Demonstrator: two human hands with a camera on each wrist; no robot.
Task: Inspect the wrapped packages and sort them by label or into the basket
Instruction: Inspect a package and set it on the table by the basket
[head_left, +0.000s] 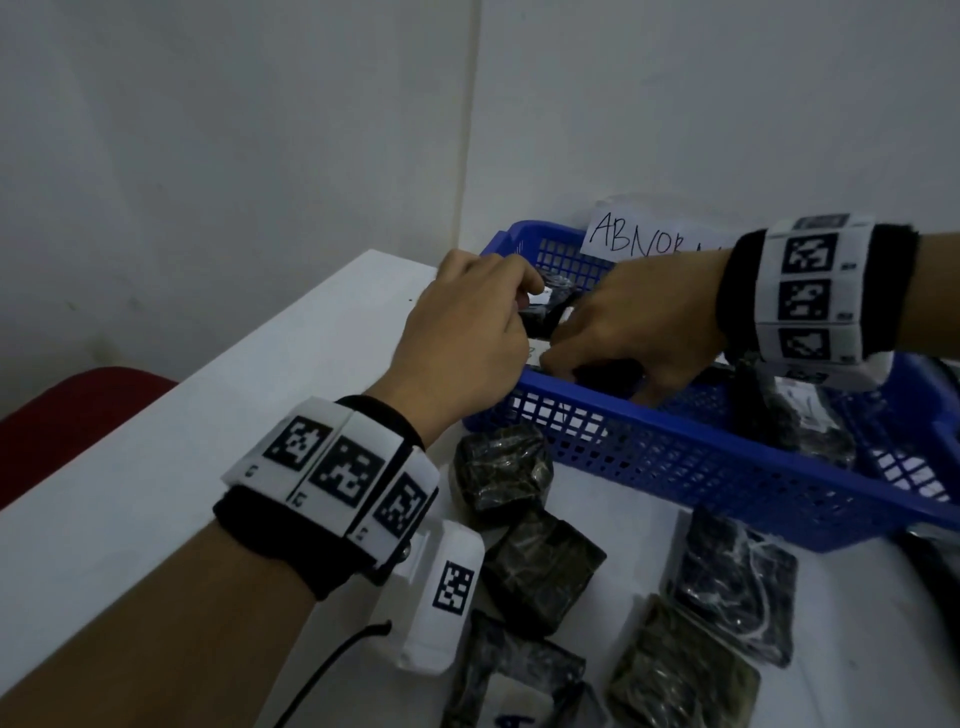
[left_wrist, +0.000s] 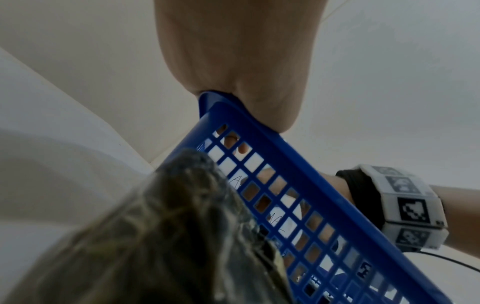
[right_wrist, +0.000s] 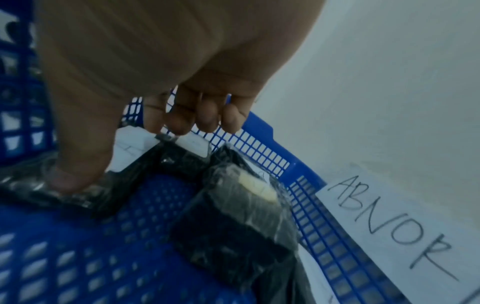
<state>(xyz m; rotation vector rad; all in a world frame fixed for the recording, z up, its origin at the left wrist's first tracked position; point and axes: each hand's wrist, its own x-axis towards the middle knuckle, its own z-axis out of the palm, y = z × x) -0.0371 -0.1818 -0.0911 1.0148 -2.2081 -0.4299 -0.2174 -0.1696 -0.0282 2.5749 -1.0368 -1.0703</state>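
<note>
A blue mesh basket (head_left: 727, 467) stands at the back of the white table (head_left: 182, 467). Both hands reach into its left end. My left hand (head_left: 524, 296) has its heel on the rim (left_wrist: 259, 125) and curls its fingers onto a dark wrapped package (head_left: 550, 312) with a white label. My right hand (head_left: 576, 358) grips the same package (right_wrist: 145, 164), with the thumb (right_wrist: 72, 174) on its film and the fingers (right_wrist: 182, 117) curled over the far side. A second wrapped package (right_wrist: 233, 216) lies on the basket floor beside it.
A paper sign reading "ABNOR…" (head_left: 639, 236) leans on the basket's back wall. Several wrapped packages (head_left: 501, 467) (head_left: 737, 582) lie on the table in front of the basket. More packages (head_left: 800, 421) sit at its right end. A red seat (head_left: 67, 415) is at the left.
</note>
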